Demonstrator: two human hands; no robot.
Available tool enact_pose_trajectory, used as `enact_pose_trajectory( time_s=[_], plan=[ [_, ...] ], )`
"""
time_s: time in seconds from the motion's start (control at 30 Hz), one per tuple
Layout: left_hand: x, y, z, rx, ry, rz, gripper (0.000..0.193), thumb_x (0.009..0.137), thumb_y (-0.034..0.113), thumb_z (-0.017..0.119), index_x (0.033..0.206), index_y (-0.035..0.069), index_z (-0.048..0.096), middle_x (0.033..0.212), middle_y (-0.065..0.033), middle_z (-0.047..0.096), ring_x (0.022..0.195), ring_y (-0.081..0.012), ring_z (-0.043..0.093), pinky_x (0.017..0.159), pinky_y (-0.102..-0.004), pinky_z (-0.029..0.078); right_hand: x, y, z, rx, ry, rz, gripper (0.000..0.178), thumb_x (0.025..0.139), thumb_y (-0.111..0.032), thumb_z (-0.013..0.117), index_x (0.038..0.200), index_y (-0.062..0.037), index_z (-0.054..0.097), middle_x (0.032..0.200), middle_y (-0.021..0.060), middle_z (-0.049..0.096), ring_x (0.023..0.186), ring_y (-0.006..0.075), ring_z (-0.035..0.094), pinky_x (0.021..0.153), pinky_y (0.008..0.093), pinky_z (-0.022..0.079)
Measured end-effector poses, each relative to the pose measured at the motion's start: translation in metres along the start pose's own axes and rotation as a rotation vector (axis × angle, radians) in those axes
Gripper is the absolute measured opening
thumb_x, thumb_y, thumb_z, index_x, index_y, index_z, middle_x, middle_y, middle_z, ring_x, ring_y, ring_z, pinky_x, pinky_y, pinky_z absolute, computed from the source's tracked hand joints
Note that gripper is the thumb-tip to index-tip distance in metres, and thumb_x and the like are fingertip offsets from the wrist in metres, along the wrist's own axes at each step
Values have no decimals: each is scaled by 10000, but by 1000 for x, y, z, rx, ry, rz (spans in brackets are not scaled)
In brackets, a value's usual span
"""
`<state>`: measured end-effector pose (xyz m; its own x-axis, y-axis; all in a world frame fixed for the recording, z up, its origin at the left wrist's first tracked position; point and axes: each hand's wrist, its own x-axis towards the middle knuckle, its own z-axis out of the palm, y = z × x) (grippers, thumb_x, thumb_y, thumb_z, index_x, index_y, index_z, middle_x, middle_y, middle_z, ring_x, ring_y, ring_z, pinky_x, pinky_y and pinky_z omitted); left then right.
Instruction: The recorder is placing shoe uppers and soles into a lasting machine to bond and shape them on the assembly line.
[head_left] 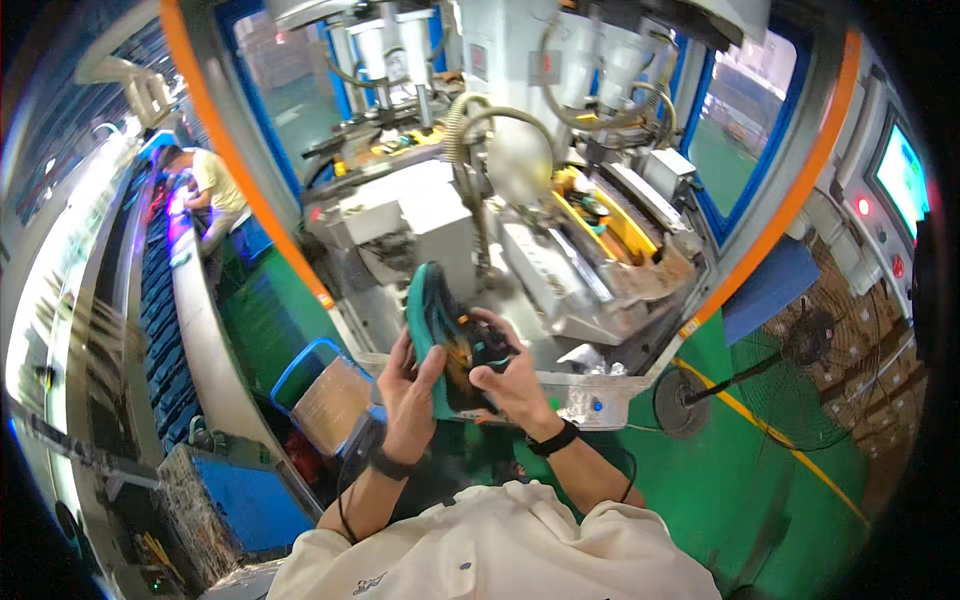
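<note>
Left hand [406,393] clamped on the teal-and-black shoe [452,345] from its left, right hand [519,386] gripping its right, presumably steadying it!

Dead centre, a shoe [424,325] sits between the left hand [408,393] and the right hand [515,385], in front of the machine [435,225] that fills the upper middle. Over on the left, a conveyor [185,310] runs down the frame, with a co-worker [212,185] beside it, upper left. Between conveyor and hands, a cardboard panel [335,405] lies within a tubular frame [285,380]. Out right, there's a pedestal fan [806,340], and above it, at the right edge, a control screen [902,178].
</note>
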<state>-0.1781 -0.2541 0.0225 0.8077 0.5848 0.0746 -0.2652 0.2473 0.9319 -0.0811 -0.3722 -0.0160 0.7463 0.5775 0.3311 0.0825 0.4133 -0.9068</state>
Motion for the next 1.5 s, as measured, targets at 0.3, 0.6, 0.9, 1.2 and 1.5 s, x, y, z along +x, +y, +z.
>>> enact_pose_trajectory(
  time_s=[0.3,0.6,0.9,1.2,1.5],
  plan=[
    [211,-173,198,328,-311,-226,508,965,358,632,1264,-52,602,1081,-54,673,974,-107,610,850,-260,492,46,-28,-271,-32,730,197,547,763,17,703,1286,9,542,1065,59,640,914,125,619,820,273,522],
    [450,-383,278,949,29,-62,419,760,324,774,927,-41,652,880,-241,692,869,-384,680,787,-462,523,70,-63,-405,-369,1002,89,564,752,-13,680,1292,36,525,1173,66,590,996,142,582,921,284,468],
    [466,-334,204,273,110,-298,216,775,185,729,695,5,642,590,-67,623,501,-177,585,477,-320,421,266,-79,-439,-826,631,292,327,771,-115,705,1050,44,638,850,35,657,733,107,589,684,267,495],
    [217,-46,49,161,92,-461,282,887,125,650,1103,-54,630,980,-49,644,886,-109,584,783,-257,471,443,108,-324,-1265,171,768,571,659,-313,766,1072,66,653,1010,245,702,975,368,692,850,424,556],
    [36,26,-25,66,793,-146,140,931,155,629,957,21,601,940,-64,676,771,-126,656,675,-272,554,428,185,-297,-1501,450,650,512,796,-271,687,1147,-6,424,988,248,699,921,390,706,819,481,565]
  ],
)
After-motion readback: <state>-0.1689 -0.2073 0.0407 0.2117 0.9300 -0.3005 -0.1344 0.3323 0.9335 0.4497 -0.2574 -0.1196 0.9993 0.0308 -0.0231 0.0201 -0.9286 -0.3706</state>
